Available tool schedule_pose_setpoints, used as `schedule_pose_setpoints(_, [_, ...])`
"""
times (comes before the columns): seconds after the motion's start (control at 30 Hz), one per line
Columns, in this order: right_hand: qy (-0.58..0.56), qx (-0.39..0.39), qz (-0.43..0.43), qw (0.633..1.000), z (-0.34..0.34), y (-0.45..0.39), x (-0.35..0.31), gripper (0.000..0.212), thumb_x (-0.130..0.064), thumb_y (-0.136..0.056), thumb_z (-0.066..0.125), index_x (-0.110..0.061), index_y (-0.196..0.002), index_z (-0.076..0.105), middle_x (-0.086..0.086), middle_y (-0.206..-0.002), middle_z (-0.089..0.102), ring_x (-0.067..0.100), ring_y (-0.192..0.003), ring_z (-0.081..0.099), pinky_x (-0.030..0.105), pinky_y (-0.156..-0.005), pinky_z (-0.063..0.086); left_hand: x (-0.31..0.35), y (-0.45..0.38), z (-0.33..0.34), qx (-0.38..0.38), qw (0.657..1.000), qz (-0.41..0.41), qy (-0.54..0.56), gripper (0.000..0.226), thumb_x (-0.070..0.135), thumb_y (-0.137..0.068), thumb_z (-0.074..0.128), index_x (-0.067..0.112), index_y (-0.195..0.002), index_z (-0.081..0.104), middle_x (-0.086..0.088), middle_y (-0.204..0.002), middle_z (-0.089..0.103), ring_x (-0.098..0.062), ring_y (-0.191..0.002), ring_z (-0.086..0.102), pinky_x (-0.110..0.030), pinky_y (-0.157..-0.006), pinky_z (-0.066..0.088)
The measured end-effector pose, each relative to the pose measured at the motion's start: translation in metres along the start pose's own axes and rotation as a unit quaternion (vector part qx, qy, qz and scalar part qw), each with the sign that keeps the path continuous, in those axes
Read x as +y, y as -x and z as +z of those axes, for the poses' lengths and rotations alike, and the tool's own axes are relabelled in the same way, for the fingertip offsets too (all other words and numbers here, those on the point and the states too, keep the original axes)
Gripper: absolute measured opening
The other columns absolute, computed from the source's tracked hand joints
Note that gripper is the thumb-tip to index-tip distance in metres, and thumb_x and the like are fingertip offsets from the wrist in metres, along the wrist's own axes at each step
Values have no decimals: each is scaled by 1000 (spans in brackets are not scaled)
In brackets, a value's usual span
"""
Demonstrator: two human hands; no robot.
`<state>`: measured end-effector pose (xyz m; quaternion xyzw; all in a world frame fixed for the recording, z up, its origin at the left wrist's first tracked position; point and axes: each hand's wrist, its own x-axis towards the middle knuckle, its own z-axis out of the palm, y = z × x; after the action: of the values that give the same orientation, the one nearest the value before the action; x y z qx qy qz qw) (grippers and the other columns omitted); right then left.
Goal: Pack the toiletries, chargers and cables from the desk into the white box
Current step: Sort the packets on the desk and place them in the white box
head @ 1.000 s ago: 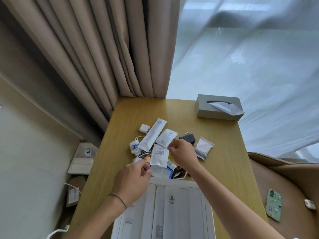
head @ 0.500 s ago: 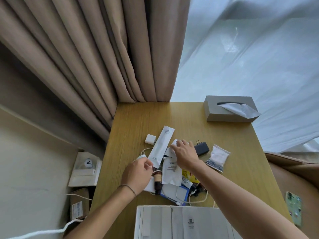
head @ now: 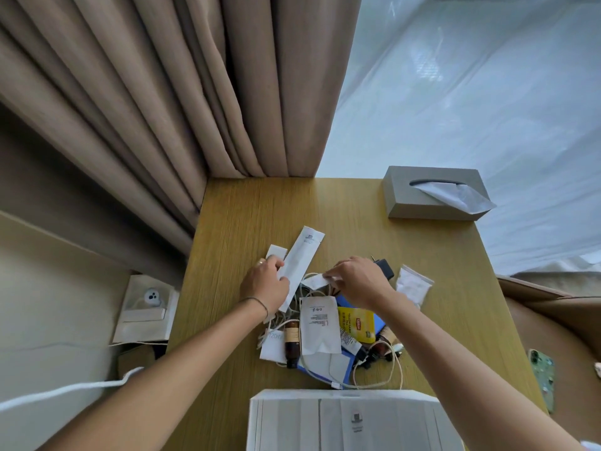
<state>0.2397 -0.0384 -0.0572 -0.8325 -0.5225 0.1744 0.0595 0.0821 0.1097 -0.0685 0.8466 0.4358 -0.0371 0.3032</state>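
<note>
Head view: your left hand point(head: 265, 286) had moved up off the cable tangle, fingers closed on the long white sachet point(head: 300, 260) at the pile's point(head: 325, 323) far-left edge. Your right hand point(head: 359, 283) had shifted onto a small white packet point(head: 315, 280) at the pile's far side, fingertips pinching it. White box point(head: 341, 421) sat just near-side of the pile. Nothing packed yet; first grabs looked underway.
</note>
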Motion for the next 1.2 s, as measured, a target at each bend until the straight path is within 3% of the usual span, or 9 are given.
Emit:
schedule_pose_setpoints(0.1, [-19,44,44,998,-6,3,-3,26,-13,-100,51,-18,-99,77,6,-84,76,29,-79,67,39,-65,53,4,-12,6,4,1000,10,-18,38,28,-87,60,25,-125,54,0,-124,59,-20,-94,58,-30,-71,46])
schedule_pose_setpoints(0.2, [-220,92,146,960,-12,10,-4,26,-15,-102,51,-6,-92,73,11,-75,70,27,-64,60,40,-57,44,8,-20,13,0,999,23,-48,53,35,-85,66,24,-133,47,-4,-128,59,-26,-106,61,-33,-77,48])
schedule_pose_setpoints(0.37, [-568,161,244,769,-33,38,-10,26,-14,-105,52,-6,-91,72,8,-89,73,18,-76,66,27,-58,52,16,-30,26,-33,999,14,-25,64,26,-81,76,18,-135,42,-13,-129,53,-31,-107,57,-35,-82,49])
schedule_pose_setpoints(0.5, [-695,147,259,655,-40,61,-12,21,-12,-103,55,0,-113,70,16,-111,75,26,-99,71,36,-79,60,22,-32,29,-37,998,3,45,62,13,-79,76,13,-134,46,-13,-129,56,-32,-112,58,-42,-87,56])
schedule_pose_setpoints(0.57, [-729,150,255,618,-42,71,-12,20,-9,-100,58,-2,-115,69,13,-110,77,24,-99,73,34,-77,60,25,-29,26,-31,997,0,70,56,12,-77,74,12,-128,50,-13,-122,59,-32,-105,61,-42,-81,58])
schedule_pose_setpoints(0.8, [-778,150,209,574,-46,110,-11,34,7,-89,63,-7,-120,64,10,-106,79,23,-97,76,30,-74,60,49,6,-9,-16,982,23,188,54,9,-74,76,19,-115,42,-6,-113,57,-29,-94,64,-24,-55,48])
schedule_pose_setpoints(0.93, [-783,146,187,576,-48,133,-10,43,8,-82,67,-12,-119,68,10,-111,77,25,-102,75,37,-81,60,67,46,-35,-22,959,40,278,59,7,-76,80,16,-123,46,-8,-114,61,-29,-98,65,-26,-62,53])
schedule_pose_setpoints(1.07, [-799,141,160,562,-51,158,-13,44,-1,-73,73,-7,-116,71,13,-112,77,25,-101,75,31,-75,61,83,94,-49,-27,931,33,363,43,13,-86,75,13,-123,54,-10,-110,69,-28,-92,70,-37,-71,59])
schedule_pose_setpoints(1.2, [-802,139,152,560,-52,184,-13,41,-7,-76,74,-7,-117,71,12,-114,76,24,-100,75,31,-76,61,91,139,-47,-22,912,19,409,28,17,-92,70,11,-118,60,-10,-106,72,-22,-84,71,-33,-69,59])
